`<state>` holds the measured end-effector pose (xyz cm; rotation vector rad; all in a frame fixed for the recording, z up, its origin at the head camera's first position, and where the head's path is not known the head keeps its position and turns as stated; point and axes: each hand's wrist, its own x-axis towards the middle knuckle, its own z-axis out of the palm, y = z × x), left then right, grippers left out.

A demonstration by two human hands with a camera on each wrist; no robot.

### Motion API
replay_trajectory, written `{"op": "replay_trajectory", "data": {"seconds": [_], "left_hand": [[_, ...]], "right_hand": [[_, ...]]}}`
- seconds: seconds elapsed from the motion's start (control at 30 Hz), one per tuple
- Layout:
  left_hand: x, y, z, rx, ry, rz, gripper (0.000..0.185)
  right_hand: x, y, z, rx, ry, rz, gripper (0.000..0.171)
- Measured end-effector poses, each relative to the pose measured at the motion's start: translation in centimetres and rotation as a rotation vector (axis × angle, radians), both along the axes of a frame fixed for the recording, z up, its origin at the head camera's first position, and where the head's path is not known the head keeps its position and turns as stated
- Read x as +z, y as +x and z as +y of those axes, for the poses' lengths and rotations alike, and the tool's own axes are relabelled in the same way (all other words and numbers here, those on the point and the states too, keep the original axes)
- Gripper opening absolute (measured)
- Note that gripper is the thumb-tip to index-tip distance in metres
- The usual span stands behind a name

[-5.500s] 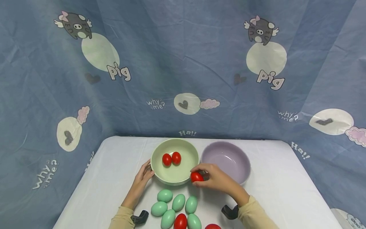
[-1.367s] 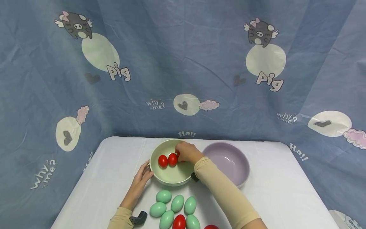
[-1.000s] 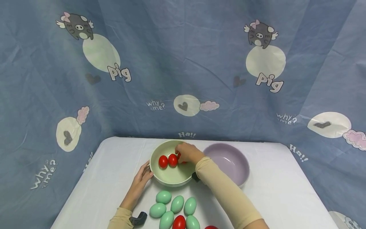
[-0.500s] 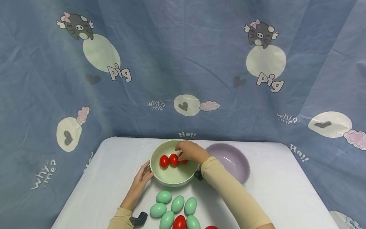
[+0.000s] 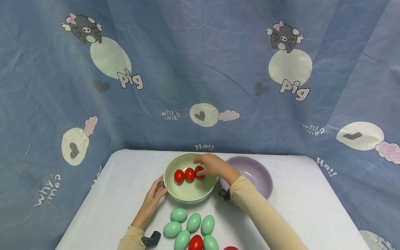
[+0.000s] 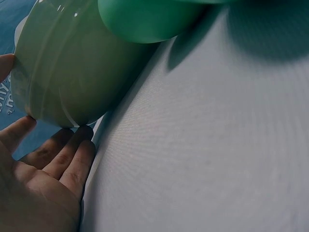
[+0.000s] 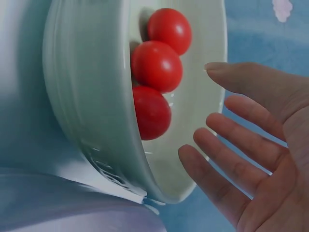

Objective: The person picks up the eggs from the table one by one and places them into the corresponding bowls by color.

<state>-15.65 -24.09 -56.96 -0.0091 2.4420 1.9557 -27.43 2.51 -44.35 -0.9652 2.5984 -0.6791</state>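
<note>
A blue cloth printed with cartoon pigs hangs behind my white-covered table. My right hand, fingers loosely spread and holding nothing, is over the two o'clock side of a glossy pale-green round bowl; my left hand rests extended fingertips against its outer wall near nine o'clock. Three smooth red eggs sit in a row inside. A round lilac bowl stands at three o'clock; mint-green eggs lie at six.

Blue cloth behind white table
</note>
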Motion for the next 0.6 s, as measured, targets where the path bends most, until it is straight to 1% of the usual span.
{"op": "replay_trajectory", "data": {"seconds": [0.2, 0.4, 0.6], "left_hand": [[-0.2, -0.2, 0.0, 0.008, -0.003, 0.002, 0.063], [-0.3, -0.2, -0.1, 0.008, -0.008, -0.002, 0.065], [-0.3, -0.2, -0.2, 0.003, 0.002, -0.005, 0.063]], "right_hand": [[0.0, 1.2, 1.0, 0.003, -0.065, 0.037, 0.047], [0.2, 2.9, 2.0, 0.051, -0.15, 0.049, 0.043], [0.4, 4.7, 2.9, 0.04, -0.174, 0.084, 0.039]]}}
